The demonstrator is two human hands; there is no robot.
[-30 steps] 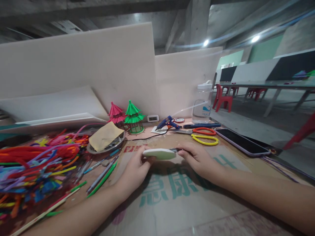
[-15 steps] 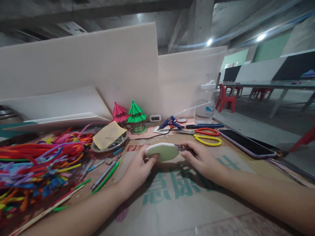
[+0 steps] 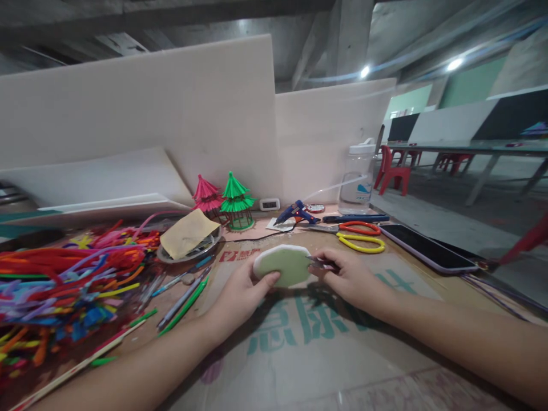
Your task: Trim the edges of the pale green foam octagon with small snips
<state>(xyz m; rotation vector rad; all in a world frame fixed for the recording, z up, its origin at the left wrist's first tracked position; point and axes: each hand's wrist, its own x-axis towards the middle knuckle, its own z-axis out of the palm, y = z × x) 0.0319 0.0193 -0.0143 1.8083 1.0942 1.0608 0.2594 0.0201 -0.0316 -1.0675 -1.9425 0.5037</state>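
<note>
My left hand (image 3: 242, 294) pinches the left edge of a pale green foam disc (image 3: 285, 265) with a white rim, holding it tilted up so its green face shows. My right hand (image 3: 349, 279) is closed on a small metal tool (image 3: 319, 262), perhaps snips or a knife, whose tip touches the disc's right edge. Both hands hover just above a printed cardboard sheet (image 3: 308, 348) that covers the table.
A heap of coloured pipe cleaners (image 3: 64, 279) fills the left. Pens (image 3: 184, 297), a metal dish with a yellow paper (image 3: 188, 240), two small pagoda models (image 3: 225, 200), a glue gun (image 3: 295, 212), scissors (image 3: 359, 235), a phone (image 3: 428, 248) and a bottle (image 3: 357, 180) lie behind. White boards stand at the back.
The foam disc has been tilted up from edge-on to face-on. Both hands stayed in about the same place, with the tool still at the disc's right edge.
</note>
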